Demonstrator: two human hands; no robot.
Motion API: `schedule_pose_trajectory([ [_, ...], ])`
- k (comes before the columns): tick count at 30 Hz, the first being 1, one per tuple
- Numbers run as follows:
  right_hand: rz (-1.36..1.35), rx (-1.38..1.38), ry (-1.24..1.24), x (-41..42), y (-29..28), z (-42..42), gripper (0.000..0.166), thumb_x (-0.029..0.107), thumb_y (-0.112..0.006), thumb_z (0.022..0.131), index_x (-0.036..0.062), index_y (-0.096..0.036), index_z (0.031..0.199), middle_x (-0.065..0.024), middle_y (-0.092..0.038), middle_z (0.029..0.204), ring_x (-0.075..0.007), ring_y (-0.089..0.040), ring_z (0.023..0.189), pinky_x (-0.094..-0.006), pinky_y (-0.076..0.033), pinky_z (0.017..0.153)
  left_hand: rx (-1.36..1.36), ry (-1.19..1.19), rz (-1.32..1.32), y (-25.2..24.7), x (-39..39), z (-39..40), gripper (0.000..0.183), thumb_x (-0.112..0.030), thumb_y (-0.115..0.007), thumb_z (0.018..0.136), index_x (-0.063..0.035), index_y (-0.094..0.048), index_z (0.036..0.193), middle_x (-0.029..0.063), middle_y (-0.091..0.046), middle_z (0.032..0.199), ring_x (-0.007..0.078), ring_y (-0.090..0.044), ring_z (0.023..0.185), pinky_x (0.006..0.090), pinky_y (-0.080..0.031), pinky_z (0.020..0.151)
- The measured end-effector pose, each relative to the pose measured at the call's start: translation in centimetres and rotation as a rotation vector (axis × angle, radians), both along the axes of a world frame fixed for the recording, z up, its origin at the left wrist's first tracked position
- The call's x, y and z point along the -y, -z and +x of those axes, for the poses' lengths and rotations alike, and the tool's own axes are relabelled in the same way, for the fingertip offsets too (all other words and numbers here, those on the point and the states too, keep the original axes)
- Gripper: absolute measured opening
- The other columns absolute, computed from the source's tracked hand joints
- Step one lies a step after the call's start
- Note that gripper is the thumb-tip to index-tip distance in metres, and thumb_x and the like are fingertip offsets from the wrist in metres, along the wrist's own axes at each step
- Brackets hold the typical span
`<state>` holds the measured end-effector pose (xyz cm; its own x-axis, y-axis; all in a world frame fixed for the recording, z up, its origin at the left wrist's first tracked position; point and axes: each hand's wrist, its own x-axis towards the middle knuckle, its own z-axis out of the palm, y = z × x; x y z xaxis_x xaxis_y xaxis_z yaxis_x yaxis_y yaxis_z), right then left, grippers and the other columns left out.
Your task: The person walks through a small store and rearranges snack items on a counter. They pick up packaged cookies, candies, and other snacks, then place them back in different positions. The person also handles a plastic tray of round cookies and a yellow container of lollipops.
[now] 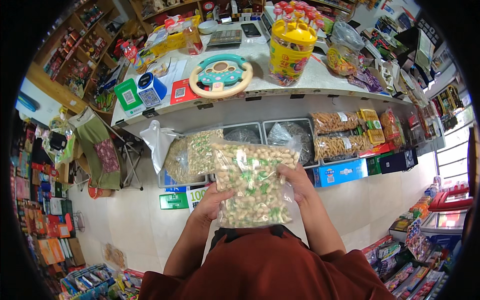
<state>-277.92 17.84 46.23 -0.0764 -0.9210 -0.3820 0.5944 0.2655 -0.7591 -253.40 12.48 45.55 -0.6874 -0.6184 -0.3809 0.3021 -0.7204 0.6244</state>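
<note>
A clear plastic bag of peanuts in the shell (255, 187), printed in green, is held up in front of my body. My left hand (213, 200) grips its lower left side, thumb across the front. Higher on the right edge, my right hand (296, 180) pinches the bag, its thumb on the front face. The fingers behind the bag are hidden. Just beyond it, a second, similar bag (204, 150) leans over a tray beside a bag of dried brown goods (178, 161). Two grey trays (265, 127) behind the peanuts hold dark goods under clear plastic.
Along the counter (258, 71) stand a toy steering wheel (221, 76), a yellow lollipop tub (292, 48), a calculator (225, 38) and payment code signs (129, 96). Bagged snacks (341, 146) lie at right above a blue box (341, 173). A folding chair (99, 150) stands left.
</note>
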Motion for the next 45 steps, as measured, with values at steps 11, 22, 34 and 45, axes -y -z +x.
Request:
schedule_pose_trajectory([
  [11, -0.105, 0.288, 0.071, -1.2, 0.9, 1.1, 0.046, 0.018, -0.064, 0.080, -0.0001, -0.046, 0.118, -0.0102, -0.057, 0.109, -0.0206, -0.057, 0.098, -0.0349, -0.050, 0.083, 0.108, -0.195, -0.098, -3.1, -2.0, -1.7, 0.039, -0.013, -0.058, 0.084, 0.0025, -0.046, 0.118, 0.0117, -0.057, 0.109, 0.0208, -0.059, 0.095, 0.0343, -0.049, 0.081],
  [22, 0.025, 0.660, 0.136, -2.1, 3.1, 2.2, 0.036, 0.013, -0.059, 0.081, -0.0028, -0.050, 0.113, -0.0152, -0.059, 0.107, -0.0265, -0.060, 0.094, -0.0396, -0.051, 0.083, 0.257, 0.004, -0.256, -2.5, -3.0, -0.7, 0.069, 0.002, -0.061, 0.070, -0.0030, -0.032, 0.133, 0.0105, -0.047, 0.125, 0.0198, -0.049, 0.111, 0.0315, -0.039, 0.093],
  [34, 0.067, 0.499, -0.228, -5.1, 6.0, 2.7, 0.055, 0.034, -0.059, 0.083, -0.0010, -0.044, 0.122, -0.0136, -0.055, 0.116, -0.0229, -0.057, 0.101, -0.0350, -0.048, 0.087, 0.022, -0.153, 0.051, -1.8, -4.7, 0.0, 0.072, 0.008, -0.055, 0.064, 0.0004, -0.030, 0.131, 0.0179, -0.050, 0.120, 0.0318, -0.053, 0.107, 0.0420, -0.047, 0.088],
  [45, 0.024, 0.313, -0.366, -6.3, 5.3, 3.1, 0.049, 0.008, -0.065, 0.076, -0.0013, -0.048, 0.121, -0.0113, -0.055, 0.117, -0.0194, -0.052, 0.108, -0.0301, -0.039, 0.095, 0.054, -0.115, 0.165, 2.0, -5.7, 2.7, 0.072, -0.004, -0.062, 0.067, -0.0024, -0.031, 0.132, 0.0161, -0.044, 0.128, 0.0329, -0.047, 0.115, 0.0461, -0.040, 0.096],
])
